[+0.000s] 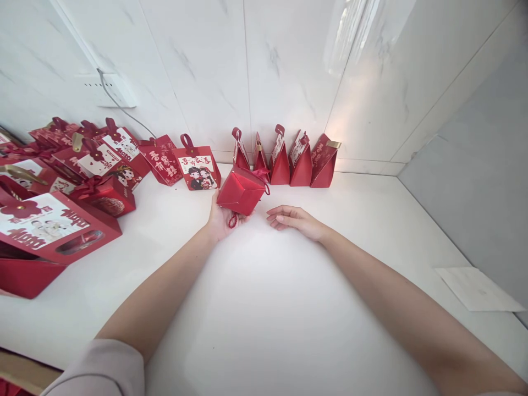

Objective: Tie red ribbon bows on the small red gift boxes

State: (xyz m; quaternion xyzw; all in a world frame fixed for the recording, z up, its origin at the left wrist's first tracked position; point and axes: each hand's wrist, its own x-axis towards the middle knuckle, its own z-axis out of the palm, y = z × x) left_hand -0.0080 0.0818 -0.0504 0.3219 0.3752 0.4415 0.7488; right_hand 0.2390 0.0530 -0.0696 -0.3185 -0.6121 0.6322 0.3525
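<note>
Just in front and to the right of the couple-printed box [201, 171], the left hand [223, 224] cradles a plain red box [241, 191], its grip closed around the lower left part. The red box is tilted: creased plain faces turn toward the person, while the end with the ribbon bow [260, 174] points right and away. Foreshortening hides how its long axis runs. A red loop [233, 221] shows below it, against the palm.

Farther right of the couple-printed box, the right hand [295, 221] has a released grip — fingers loosely curved, holding nothing, near the red box but apart.

On the worktop [268, 308], five tapered boxes [280, 165] stand in a row right of the couple-printed box. Well to its left, in front, a large box [61, 225] has a clear window [80, 242] showing something red inside — too blurred to name.
</note>
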